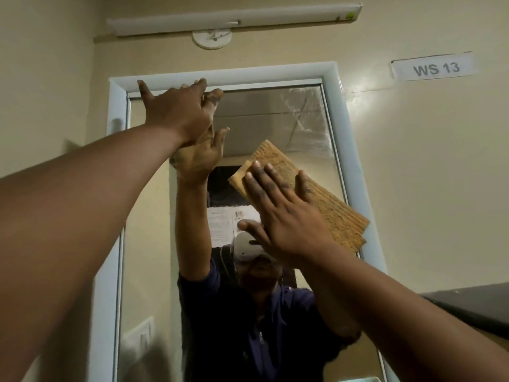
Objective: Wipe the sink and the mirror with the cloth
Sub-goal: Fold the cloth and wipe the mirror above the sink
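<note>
The mirror (275, 119) hangs upright on a cream wall (427, 161) in a pale blue-white frame (228, 71), and what it holds is reflection: a person in a dark top wearing a white headset, both arms raised, with a ceiling and some papers behind them. The cloth (325, 194), a tan ribbed rectangle folded flat, lies against the glass on the right half of the mirror, tilted so its long side runs from upper left to lower right, its lower corner reaching the right side of the frame. The right hand (281, 213) presses it to the glass with straight, spread fingers over the cloth's left part; this grip is released, flat, curled round nothing. The left hand (179, 111) reaches to the mirror's upper left, fingers spread and straight, fingertips at the top edge of the frame, palm toward the glass; that grip too is released and holds nothing. Both forearms cross the lower view and hide much of the mirror's lower glass. Above the frame sit a round white fitting (211, 38) and a long white tube light (234, 19). To the right a paper label (433, 68) reading "WS 13" is stuck to the wall. A dark ledge (473, 307) juts in at lower right. The sink is out of view.
</note>
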